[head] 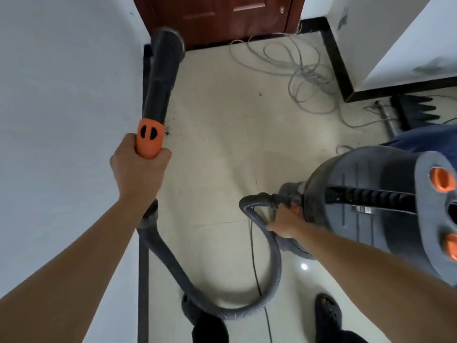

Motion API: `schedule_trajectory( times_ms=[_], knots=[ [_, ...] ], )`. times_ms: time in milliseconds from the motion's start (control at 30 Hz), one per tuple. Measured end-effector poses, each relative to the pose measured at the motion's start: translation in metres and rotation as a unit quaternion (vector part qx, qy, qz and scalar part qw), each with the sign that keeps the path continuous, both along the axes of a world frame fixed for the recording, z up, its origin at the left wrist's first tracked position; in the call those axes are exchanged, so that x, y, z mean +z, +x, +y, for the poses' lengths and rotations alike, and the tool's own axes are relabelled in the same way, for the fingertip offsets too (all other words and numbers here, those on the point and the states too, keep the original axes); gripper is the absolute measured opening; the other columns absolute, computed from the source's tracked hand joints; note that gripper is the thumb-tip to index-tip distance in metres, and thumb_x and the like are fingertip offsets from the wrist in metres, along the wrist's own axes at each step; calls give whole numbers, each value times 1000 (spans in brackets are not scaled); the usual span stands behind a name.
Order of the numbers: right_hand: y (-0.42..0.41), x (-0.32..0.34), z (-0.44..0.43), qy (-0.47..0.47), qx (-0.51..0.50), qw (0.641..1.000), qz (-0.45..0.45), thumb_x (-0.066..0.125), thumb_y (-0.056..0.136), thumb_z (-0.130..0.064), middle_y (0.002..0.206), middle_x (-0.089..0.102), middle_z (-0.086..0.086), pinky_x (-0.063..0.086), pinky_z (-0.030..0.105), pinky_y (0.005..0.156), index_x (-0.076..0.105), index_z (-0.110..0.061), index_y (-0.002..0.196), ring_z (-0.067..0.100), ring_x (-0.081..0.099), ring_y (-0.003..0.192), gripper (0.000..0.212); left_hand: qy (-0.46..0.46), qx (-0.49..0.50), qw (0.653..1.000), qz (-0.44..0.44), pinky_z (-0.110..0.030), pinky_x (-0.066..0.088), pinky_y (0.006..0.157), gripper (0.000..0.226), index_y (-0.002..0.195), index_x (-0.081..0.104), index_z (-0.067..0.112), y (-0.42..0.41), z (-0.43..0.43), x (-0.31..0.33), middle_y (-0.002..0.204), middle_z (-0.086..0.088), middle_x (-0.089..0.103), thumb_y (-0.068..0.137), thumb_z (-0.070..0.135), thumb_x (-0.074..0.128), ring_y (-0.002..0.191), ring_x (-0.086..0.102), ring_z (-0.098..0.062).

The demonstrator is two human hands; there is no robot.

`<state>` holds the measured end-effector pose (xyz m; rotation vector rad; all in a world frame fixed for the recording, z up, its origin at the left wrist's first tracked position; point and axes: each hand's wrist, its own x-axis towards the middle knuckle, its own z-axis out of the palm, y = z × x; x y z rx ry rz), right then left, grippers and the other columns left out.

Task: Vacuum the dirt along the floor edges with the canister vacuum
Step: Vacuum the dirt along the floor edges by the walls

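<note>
Left hand (138, 167) is closing fully round the orange wand handle (149, 139), its nozzle (169, 42) pointing along the left wall's floor edge. Right hand (284, 224) is curling round the hose (247, 310) beside the canister vacuum (371, 194). Dirt (168, 129) is lying by the baseboard (apparently unvacuumed), so most of the edge work is probably remaining.

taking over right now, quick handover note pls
Left hand grips the wand's orange handle; nozzle is near the door base, by the skirting.
Right hand grips the hose where it joins the canister.
Done: cannot tell how much edge.
Left: dark specks beside the handle; edges by the loose cable.
</note>
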<state>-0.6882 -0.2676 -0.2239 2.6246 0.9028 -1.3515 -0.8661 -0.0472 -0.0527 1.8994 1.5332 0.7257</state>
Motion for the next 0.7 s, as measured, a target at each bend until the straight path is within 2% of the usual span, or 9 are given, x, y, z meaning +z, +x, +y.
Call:
schedule_trajectory(
  times_ms=[67,100,200,267,333,433,500,600,700],
  knots=[
    [-7,-14,17,8,-104,994,38,64,93,-25,74,52,3,38,22,60,56,-7,99,17,51,68,20,-6,-18,999,-26,-40,54,56,21,74,50,13,-12,41,-4,67,-10,56,72,18,69,60,58,-34],
    [-10,-17,25,13,-139,989,40,60,96,-21,68,50,3,36,22,55,58,-6,94,17,49,63,16,-13,-24,999,-34,-40,55,56,23,70,46,17,-18,62,-4,66,-8,54,72,19,69,60,57,-34],
    [-11,-19,44,5,-199,980,-24,61,95,-27,70,57,5,37,25,49,64,-3,92,18,54,61,24,-6,-34,998,-53,-40,56,58,28,64,39,26,-30,127,15,66,1,50,67,25,67,61,55,-25],
    [-5,-15,57,-7,-208,976,-58,61,93,-31,77,61,8,41,29,56,65,-3,89,23,57,69,28,12,-17,995,-96,-47,57,59,28,63,39,28,-31,172,39,67,1,51,63,29,66,61,56,-24],
    [-1,-2,74,-3,-249,967,-52,61,91,-27,85,63,11,47,31,69,67,-5,89,26,58,78,24,39,-5,989,-141,-47,56,54,28,63,38,26,-26,212,64,65,2,49,62,30,65,58,55,-25],
    [-2,17,101,41,-280,957,-63,60,93,-24,104,68,13,46,30,78,69,-8,110,30,64,100,24,112,-15,984,-141,-47,50,49,30,64,34,20,-4,261,99,65,-6,47,59,34,61,61,56,-38],
    [-11,21,117,49,-277,959,-31,64,92,-22,114,68,14,46,30,83,68,-9,115,32,63,107,27,141,-35,980,-135,-47,51,52,31,62,32,21,10,277,109,63,-4,44,59,34,60,57,51,-35],
    [-25,10,135,52,-245,968,5,68,88,-23,114,70,11,50,31,84,71,-12,110,30,65,105,25,115,-92,983,-112,-42,55,59,28,60,36,29,29,268,94,60,9,45,63,31,64,58,50,-19],
    [-35,-1,154,55,-258,962,68,72,85,-20,107,70,12,48,26,77,70,-8,109,27,66,99,27,34,-171,985,-19,-34,52,60,23,64,46,28,37,254,47,65,9,53,70,25,68,59,53,-16]
  ],
)
